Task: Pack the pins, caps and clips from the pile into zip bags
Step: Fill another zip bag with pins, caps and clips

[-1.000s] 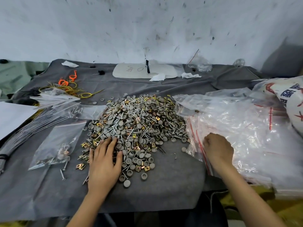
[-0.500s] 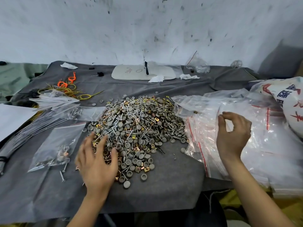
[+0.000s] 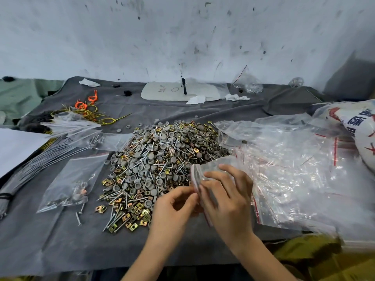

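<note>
Though they were apart before, left hand (image 3: 172, 210) and right hand (image 3: 228, 199) pinch one zip bag (image 3: 210, 166).

**Both hands engaged, shared grip**

Obs: bare left forearm (image 3: 142, 260) enters over the near edge of the tabletop (image 3: 60, 240), angled rightward. The right forearm (image 3: 263, 258) enters nearer the near right corner, angled leftward. The two converge just past the near edge, right of its middle. On the left hand (image 3: 172, 207), back up, fingers curled, thumb and forefinger tips pinch the rim of a clear zip bag (image 3: 211, 164). On the right hand (image 3: 229, 199), back toward camera, fingers curl round the same bag from its right side. Fingertips of the two hands nearly meet.
</note>
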A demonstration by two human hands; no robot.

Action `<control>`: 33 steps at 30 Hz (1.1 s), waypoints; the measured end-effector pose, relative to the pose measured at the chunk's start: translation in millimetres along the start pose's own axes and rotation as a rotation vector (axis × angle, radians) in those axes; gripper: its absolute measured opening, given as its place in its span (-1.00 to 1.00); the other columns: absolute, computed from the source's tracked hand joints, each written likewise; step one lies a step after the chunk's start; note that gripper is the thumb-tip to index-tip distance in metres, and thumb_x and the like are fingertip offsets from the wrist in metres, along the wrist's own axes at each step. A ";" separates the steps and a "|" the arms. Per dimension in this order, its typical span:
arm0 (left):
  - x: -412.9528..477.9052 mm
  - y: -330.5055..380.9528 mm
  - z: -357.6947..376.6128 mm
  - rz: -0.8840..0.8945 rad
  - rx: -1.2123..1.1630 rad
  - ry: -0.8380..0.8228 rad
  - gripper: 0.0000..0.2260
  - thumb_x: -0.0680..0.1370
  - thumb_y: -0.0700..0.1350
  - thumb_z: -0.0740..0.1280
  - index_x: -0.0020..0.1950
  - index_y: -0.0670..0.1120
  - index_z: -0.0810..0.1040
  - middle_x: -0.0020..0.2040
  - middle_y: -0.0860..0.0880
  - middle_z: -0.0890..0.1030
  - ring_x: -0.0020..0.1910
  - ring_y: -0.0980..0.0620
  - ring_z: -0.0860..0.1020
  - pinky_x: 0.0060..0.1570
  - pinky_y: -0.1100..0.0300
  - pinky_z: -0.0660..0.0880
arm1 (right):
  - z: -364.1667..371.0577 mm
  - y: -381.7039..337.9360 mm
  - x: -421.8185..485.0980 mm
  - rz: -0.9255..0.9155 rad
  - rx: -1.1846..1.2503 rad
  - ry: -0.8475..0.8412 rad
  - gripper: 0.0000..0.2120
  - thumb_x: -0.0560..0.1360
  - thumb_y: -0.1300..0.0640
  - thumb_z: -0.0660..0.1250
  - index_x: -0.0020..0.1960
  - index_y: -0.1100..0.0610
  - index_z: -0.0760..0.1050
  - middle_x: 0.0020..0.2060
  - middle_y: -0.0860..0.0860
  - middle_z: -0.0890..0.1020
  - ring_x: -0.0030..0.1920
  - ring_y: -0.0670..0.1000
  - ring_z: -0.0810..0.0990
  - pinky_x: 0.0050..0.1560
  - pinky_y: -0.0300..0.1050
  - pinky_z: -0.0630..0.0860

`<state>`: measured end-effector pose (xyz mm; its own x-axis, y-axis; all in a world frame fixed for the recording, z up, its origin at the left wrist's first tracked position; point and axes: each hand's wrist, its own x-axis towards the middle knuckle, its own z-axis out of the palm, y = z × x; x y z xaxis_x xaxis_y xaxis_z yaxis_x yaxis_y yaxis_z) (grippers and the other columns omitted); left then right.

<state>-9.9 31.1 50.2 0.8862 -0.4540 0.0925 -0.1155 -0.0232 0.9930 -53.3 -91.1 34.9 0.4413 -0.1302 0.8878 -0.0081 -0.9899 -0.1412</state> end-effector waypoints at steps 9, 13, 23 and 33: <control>-2.0 -9.2 1.2 -0.205 -0.227 -0.017 -0.81 0.56 -0.39 0.29 -0.16 -0.22 0.64 -0.34 -0.14 0.67 -0.38 0.03 0.64 -0.32 0.21 0.63 | -6.3 -9.2 -11.1 0.153 0.221 -0.106 -0.87 0.45 0.12 0.37 -0.18 0.17 0.62 -0.20 0.03 0.59 -0.11 0.05 0.52 -0.05 -0.07 0.50; -3.0 -12.8 -2.8 -0.212 -0.265 -0.041 -0.85 0.53 -0.38 0.31 -0.19 -0.25 0.62 -0.38 -0.10 0.65 -0.41 0.08 0.62 -0.36 0.24 0.60 | -16.7 -10.2 -10.7 0.340 0.434 -0.275 -0.88 0.42 0.05 0.38 -0.13 0.09 0.62 -0.20 -0.12 0.59 -0.10 -0.09 0.53 -0.04 -0.28 0.45; -0.6 -17.9 -11.4 -0.094 -0.165 -0.059 -0.82 0.40 -0.27 0.42 -0.37 -0.21 0.49 -0.50 -0.02 0.51 -0.51 0.13 0.44 -0.47 0.35 0.37 | -23.2 -10.2 -13.1 0.370 0.500 -0.499 -0.84 0.32 0.14 0.48 -0.10 0.10 0.66 -0.21 -0.08 0.64 -0.16 -0.10 0.57 -0.09 -0.30 0.45; -0.1 -23.9 -16.6 -0.004 -0.049 -0.159 -0.78 0.35 -0.07 0.40 -0.30 -0.21 0.46 -0.46 0.04 0.46 -0.43 0.13 0.37 -0.39 0.27 0.31 | -23.3 -2.5 -8.7 0.895 0.921 -0.782 -0.84 0.44 0.26 0.45 -0.26 0.05 0.64 -0.50 -0.06 0.58 -0.48 -0.15 0.49 -0.40 -0.24 0.44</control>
<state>0.2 46.5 27.7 0.8043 -0.5889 0.0792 -0.0863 0.0161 0.9961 -78.1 -88.8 37.7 0.9526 -0.3003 -0.0480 -0.1067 -0.1823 -0.9774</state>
